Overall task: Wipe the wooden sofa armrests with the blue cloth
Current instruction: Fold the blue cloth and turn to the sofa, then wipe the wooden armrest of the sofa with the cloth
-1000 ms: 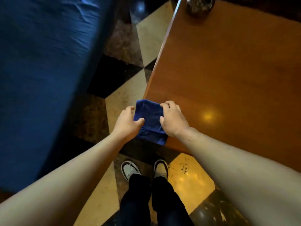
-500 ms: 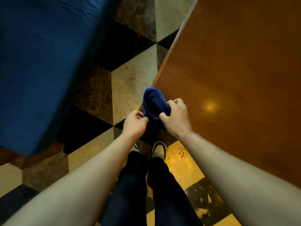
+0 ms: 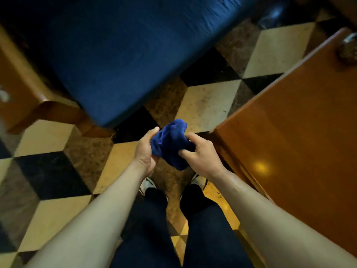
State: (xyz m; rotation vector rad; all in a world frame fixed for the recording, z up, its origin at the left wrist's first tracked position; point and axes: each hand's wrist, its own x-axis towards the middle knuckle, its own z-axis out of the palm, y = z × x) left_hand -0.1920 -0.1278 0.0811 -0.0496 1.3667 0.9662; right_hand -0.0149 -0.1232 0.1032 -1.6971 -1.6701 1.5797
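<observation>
The blue cloth is bunched up in the air over the floor, held between both hands. My left hand grips its left side and my right hand grips its right side. A wooden sofa armrest runs along the left edge of the view, ending in a rounded front post. It borders the sofa's blue seat cushion, which fills the upper middle. Both hands are to the right of and below the armrest, well apart from it.
A polished wooden table fills the right side, its corner close to my right hand. A dark object sits at its far edge. Checkered cream, brown and black floor tiles lie between sofa and table. My legs and shoes are below.
The cloth has been lifted off the table corner and bunched between both hands. The view has swung left, bringing the sofa cushion and armrest into sight.
</observation>
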